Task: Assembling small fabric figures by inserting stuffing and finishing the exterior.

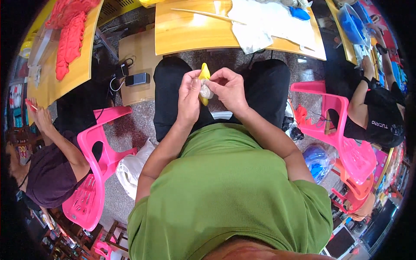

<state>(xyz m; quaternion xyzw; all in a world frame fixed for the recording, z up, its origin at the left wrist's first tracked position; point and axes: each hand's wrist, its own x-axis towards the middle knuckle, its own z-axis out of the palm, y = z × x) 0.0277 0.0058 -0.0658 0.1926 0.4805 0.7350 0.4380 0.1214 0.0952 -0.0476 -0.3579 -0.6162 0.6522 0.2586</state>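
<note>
A narrow yellow piece (204, 70), pointed at its top, stands upright between my hands above my lap. My left hand (189, 97) is closed on its left side, thumb and fingers pressed against it. At the middle of the piece sits a whitish, crumpled wad (207, 90), which looks like stuffing. My right hand (229, 89) pinches at this wad from the right, thumb and forefinger together. Below the hands the yellow lower end shows again. Whether the wad lies inside or on the piece I cannot tell.
Ahead stands a wooden table (190, 32) with a thin stick (208, 15), a white fluffy heap (277, 26) and a blue piece (299, 13). Red pieces (70, 43) lie on the left table. Co-workers sit on pink chairs (97, 160) at both sides. A blue basin (350, 24) is far right.
</note>
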